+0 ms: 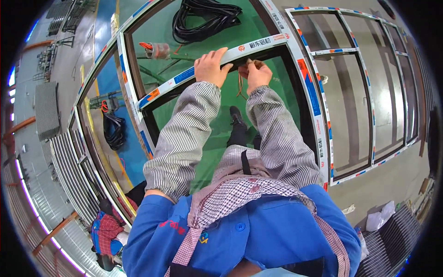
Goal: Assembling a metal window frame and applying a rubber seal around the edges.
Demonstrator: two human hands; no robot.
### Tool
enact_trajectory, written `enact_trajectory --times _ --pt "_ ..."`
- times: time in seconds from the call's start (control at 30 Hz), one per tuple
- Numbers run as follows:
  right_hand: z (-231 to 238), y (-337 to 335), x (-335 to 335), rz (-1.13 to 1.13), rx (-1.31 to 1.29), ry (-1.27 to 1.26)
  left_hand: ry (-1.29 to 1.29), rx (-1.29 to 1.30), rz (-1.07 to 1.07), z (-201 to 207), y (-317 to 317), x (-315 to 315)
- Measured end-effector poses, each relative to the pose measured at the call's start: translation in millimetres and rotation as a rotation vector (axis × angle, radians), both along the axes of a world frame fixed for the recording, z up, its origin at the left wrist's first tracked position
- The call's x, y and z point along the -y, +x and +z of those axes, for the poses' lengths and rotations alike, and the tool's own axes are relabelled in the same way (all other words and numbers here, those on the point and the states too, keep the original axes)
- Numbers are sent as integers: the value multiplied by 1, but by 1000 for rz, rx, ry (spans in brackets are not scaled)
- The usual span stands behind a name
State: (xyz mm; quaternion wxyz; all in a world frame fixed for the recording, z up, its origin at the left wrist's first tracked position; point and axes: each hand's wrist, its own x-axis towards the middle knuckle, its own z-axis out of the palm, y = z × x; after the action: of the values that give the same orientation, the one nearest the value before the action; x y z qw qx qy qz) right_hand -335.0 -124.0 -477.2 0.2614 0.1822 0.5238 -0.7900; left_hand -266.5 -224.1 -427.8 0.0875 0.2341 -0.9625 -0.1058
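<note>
A window frame with printed protective film stands in front of me, dark along its inner edges. My left hand is wrapped over its crossbar, thumb held out to the right. To the right, my right hand pinches at the dark inner edge below the same crossbar. Whatever lies between those fingertips is too small to make out. A thin orange-brown cord hangs down just left of that hand.
Beyond the crossbar lie a coil of black strips and a clear container with orange-red pieces. Another filmed frame stands at the right. More black strips hang at the left, near a person in a checked garment.
</note>
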Motion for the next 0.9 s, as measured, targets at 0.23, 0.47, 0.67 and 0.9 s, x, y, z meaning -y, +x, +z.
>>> enact_trajectory --times 0.23,0.47,0.67,0.9 --pt "6 -4 6 16 -11 90 16 57 63 0 -8 0" --pt "-14 -15 -15 163 -40 -167 90 37 -12 2 -2 7" --pt "-20 -17 -22 247 0 -194 -191 59 -125 4 -12 -9" --pt "-5 -21 -40 476 -635 490 -224 -21 -112 -20 -33 -6"
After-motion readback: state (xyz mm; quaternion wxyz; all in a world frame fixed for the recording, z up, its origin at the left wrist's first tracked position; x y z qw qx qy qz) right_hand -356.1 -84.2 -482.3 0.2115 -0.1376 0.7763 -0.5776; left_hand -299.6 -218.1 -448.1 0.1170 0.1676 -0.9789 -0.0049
